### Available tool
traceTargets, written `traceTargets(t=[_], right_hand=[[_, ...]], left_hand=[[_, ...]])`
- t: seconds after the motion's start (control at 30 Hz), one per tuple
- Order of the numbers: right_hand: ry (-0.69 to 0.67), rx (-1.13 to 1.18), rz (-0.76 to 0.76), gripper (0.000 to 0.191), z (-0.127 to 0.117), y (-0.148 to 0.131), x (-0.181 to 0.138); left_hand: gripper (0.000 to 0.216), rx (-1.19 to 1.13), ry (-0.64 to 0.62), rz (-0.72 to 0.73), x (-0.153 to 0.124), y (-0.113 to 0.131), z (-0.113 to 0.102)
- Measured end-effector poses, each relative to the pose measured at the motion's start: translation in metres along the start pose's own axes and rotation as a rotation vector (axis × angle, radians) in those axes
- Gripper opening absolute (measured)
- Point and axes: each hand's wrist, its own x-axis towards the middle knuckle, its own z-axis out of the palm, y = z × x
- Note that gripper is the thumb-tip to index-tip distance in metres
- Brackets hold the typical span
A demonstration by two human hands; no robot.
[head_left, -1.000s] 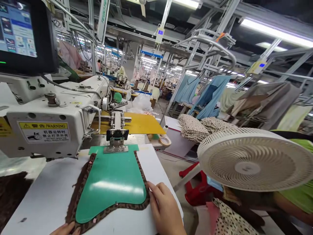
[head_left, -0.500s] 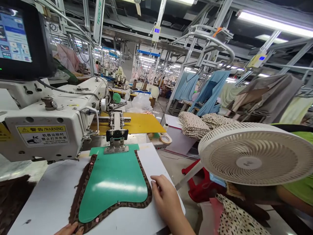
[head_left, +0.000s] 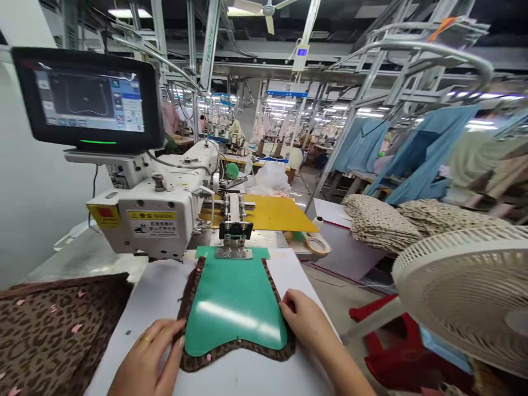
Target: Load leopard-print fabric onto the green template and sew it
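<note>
Here we are over the white board (head_left: 243, 379), and we see the brown leopard-print fabric (head_left: 193, 363) laid flat beneath the green template (head_left: 235, 308), its edge showing as a dark border down both sides and along the curved bottom.

Over to the left hand (head_left: 148, 357): we find its fingertips right at the fabric's left edge, near the lower corner, just outside the green. Thumb and forefinger stand a little apart there, and whether they pinch the cloth we cannot tell.

Across to the right hand (head_left: 307, 322), and we have its thumb and forefinger bent close together at the fabric's right edge, the tips by the template's side, about level with the left fingertips; again we cannot tell if any cloth is gripped between them. So the fabric and template lie squarely between the two hands!

Up at the far end, we spot the metal clamp (head_left: 234, 242) on the template's top edge, with the machine head (head_left: 152, 220) to its left and the lit screen (head_left: 86, 99) above that. A pile of leopard-print pieces (head_left: 53, 324) rests beyond the left hand.
</note>
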Motion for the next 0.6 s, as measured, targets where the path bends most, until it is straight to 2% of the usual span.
traceTargets(t=[0.13,0.23,0.4,0.6], right_hand=[[-0.035,0.038,0.004,0.014,-0.001,0.000,0.006],[-0.003,0.039,0.013,0.018,0.001,-0.002,0.009],[0.061,-0.033,0.074,0.021,0.007,-0.004,0.007],[0.076,-0.034,0.088,0.024,0.010,-0.001,0.006]], left_hand=[[0.037,0.129,-0.216,-0.209,0.052,0.024,-0.012],[0.031,0.191,-0.322,-0.310,0.073,0.034,-0.014],[0.015,0.102,-0.300,-0.377,0.075,0.026,-0.010],[0.019,0.011,-0.241,-0.415,0.071,0.018,-0.005]])
